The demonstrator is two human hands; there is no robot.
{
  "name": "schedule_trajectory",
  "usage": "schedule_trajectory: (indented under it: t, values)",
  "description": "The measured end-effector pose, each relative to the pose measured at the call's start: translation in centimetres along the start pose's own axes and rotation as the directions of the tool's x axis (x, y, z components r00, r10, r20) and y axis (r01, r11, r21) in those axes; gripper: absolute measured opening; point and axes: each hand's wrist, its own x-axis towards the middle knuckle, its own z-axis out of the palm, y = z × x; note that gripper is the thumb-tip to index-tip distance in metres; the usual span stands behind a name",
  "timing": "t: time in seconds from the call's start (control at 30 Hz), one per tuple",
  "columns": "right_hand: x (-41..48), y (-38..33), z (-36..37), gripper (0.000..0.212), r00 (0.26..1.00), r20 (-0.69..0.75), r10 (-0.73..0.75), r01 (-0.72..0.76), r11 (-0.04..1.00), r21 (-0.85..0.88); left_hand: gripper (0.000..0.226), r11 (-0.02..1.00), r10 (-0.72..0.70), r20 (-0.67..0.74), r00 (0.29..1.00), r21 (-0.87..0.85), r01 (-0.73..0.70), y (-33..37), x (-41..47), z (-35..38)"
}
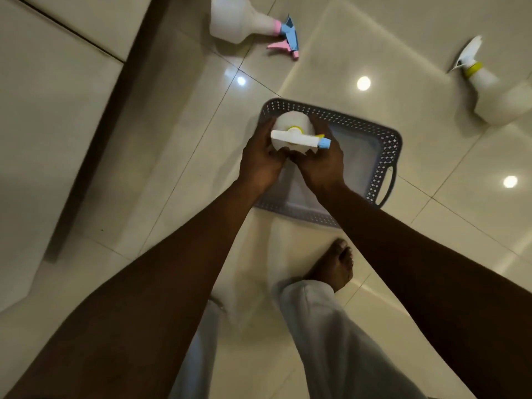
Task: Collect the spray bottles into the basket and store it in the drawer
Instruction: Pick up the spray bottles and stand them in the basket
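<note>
Fingers of both my hands are curled around one white spray bottle, which I hold upright over the near-left corner of the grey basket. My left hand wraps its left side and my right hand its right, the fingers of each pressed against the plastic and clamped on it, the two hands almost touching below the trigger head. That head is white with a yellow collar and a blue nozzle tip pointing right. I can read no label or writing on it.

The basket sits on the tiled floor, its perforated wall and a side handle showing, its bottom bare where I can see it. Two more bottles lie on their sides on the floor well beyond it: a bottle with a pink and blue sprayer at the top, and a bottle with a white sprayer and yellow collar at the far right. Neither shows any lettering. My bare foot stands just short of the basket.
</note>
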Motion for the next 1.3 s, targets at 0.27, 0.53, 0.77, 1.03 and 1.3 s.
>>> schedule_trajectory:
  t: [0.27, 0.53, 0.77, 1.03, 1.3]
  values:
    - [2.4, 2.6, 1.1, 0.087, 0.998, 0.066, -0.015, 0.013, 1.0, 0.028, 0.072, 0.996, -0.087, -0.068, 0.994, 0.015, 0.088, -1.4, 1.6, 1.4]
    - [4.0, 3.6, 1.3, 0.088, 0.995, 0.098, 0.009, -0.011, 1.0, 0.027, 0.062, 0.994, -0.08, -0.028, 0.996, 0.078, 0.082, -0.4, 2.1, 1.7]
    - [2.6, 3.3, -0.5, 0.098, 0.981, 0.158, 0.11, -0.11, 0.994, -0.009, 0.065, 0.993, -0.108, 0.007, 0.994, 0.044, 0.108, 1.2, -0.4, 0.1]
    - [-8.8, 0.1, -7.3, 0.049, 0.95, 0.039, 0.31, -0.311, 0.95, 0.027, 0.06, 0.961, -0.214, -0.017, 0.977, 0.177, 0.214, 4.5, -6.8, -7.4]
    - [-13.0, -13.2, -5.7, 0.029, 0.94, 0.228, 0.254, -0.319, 0.89, 0.325, 0.046, 0.954, -0.087, -0.191, 0.978, 0.268, 0.137, 13.5, -2.8, -13.8]
